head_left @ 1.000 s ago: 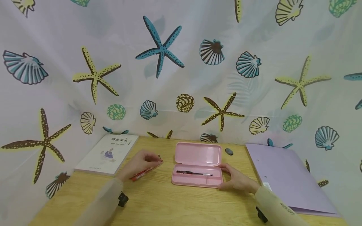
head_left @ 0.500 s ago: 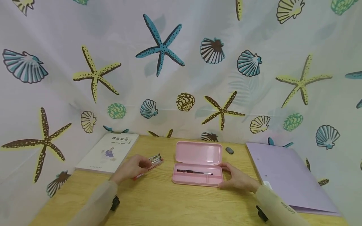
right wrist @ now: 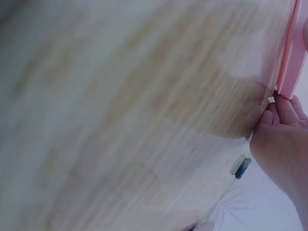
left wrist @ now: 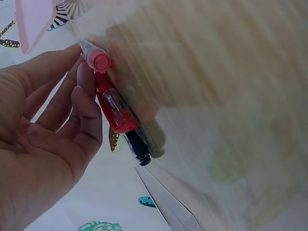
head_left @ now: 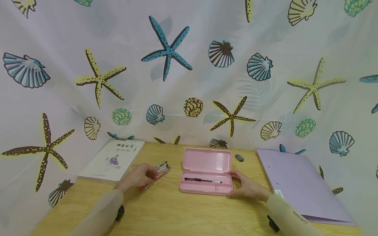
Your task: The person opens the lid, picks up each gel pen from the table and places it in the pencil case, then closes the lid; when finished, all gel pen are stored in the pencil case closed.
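Note:
A pink pencil case (head_left: 192,192) stands open on the wooden table, its lid leaning back. Inside lies a black pen (head_left: 202,180). My right hand (head_left: 248,186) grips the case's right end, thumb at the front corner and fingers at the back; in the right wrist view the fingers touch the case's edge (right wrist: 291,72). Left of the case, my left hand (head_left: 138,177) is at a small bunch of pens (head_left: 162,167). Its thumb and finger pinch a pink-ended pen (left wrist: 101,60) in the left wrist view. Beside that are a red-capped pen (left wrist: 118,113) and a black-capped pen (left wrist: 138,148).
A white book (head_left: 112,160) lies at the back left. On the right is a purple folder (head_left: 301,183). A small dark stone-like object (head_left: 239,158) sits behind the case. A patterned curtain (head_left: 189,82) hangs along the table's back edge.
My left hand has shifted slightly left and its fingers have moved on the pens, so several pen ends now show past the fingers. The right hand stays on the pencil case.

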Tool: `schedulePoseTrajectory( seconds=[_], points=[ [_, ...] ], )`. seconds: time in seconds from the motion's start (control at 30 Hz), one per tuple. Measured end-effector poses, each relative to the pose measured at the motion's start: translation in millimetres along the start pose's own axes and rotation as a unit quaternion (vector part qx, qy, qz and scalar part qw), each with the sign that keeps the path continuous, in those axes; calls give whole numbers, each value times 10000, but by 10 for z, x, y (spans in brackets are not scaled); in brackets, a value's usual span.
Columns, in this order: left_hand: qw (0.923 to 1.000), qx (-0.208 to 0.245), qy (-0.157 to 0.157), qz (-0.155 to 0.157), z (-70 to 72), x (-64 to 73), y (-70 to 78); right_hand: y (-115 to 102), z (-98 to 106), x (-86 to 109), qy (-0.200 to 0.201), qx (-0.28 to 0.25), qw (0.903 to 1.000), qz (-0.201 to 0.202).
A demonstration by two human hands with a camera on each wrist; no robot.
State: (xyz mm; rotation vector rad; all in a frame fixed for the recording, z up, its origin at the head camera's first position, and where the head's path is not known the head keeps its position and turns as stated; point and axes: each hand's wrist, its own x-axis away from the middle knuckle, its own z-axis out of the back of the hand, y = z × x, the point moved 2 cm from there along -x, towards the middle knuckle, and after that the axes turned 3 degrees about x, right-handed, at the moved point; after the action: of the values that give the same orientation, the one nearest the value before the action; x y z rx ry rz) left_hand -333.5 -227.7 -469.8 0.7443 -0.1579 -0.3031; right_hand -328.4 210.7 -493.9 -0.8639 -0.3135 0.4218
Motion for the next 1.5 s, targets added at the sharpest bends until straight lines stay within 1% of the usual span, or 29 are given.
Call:
schedulePoseTrajectory(
  seconds=[0.07, 0.17, 0.23, 0.4, 0.5, 0.63, 0.77, 0.87, 0.93, 1.1, 1.2, 1.3, 1.4, 1.5],
  points=[
    [9999, 97, -73, -117, -8, 4, 12, 1, -2, 1, -11, -26, 10000, -15],
    [9991, 98, -127, -387, -21, 3, 26, 0, -3, 1, 3, 9, 10000, 9],
    [9986, 80, -189, -497, -35, -6, 26, 0, -4, 0, 18, 25, 10000, 28],
    [9976, -171, -355, -575, -70, -33, 29, 2, -6, 2, 13, 25, 10000, 49],
    [9954, -372, -481, -745, -88, -39, 46, -3, -4, 8, -5, -1, 10000, 79],
    [9927, -393, -694, -901, -111, -35, 70, -7, -4, 11, -2, 5, 10000, 85],
    [9923, -382, -800, -868, -132, -34, 80, -13, -7, 10, 10, 1, 10000, 23],
    [9927, -404, -764, -837, -134, -38, 81, -15, -9, 8, 14, -12, 10000, -26],
    [9941, -371, -681, -762, -127, -38, 84, -11, -11, 4, 5, -22, 10000, -23],
    [9984, -187, -436, -298, -88, -37, 121, 2, -14, -2, -18, -79, 10000, 53],
    [9990, -104, -395, -164, -59, -38, 165, 8, -7, 0, -3, -62, 10000, 33],
    [9990, -38, -363, -244, -39, -50, 193, 6, -4, -1, 13, -1, 10000, 13],
    [9986, 108, -312, -405, -35, -82, 211, -4, -2, -3, 17, 31, 10000, -23],
    [9972, 432, -344, -510, -49, -122, 237, -13, 2, -4, 20, 54, 10000, -61]
  ],
)
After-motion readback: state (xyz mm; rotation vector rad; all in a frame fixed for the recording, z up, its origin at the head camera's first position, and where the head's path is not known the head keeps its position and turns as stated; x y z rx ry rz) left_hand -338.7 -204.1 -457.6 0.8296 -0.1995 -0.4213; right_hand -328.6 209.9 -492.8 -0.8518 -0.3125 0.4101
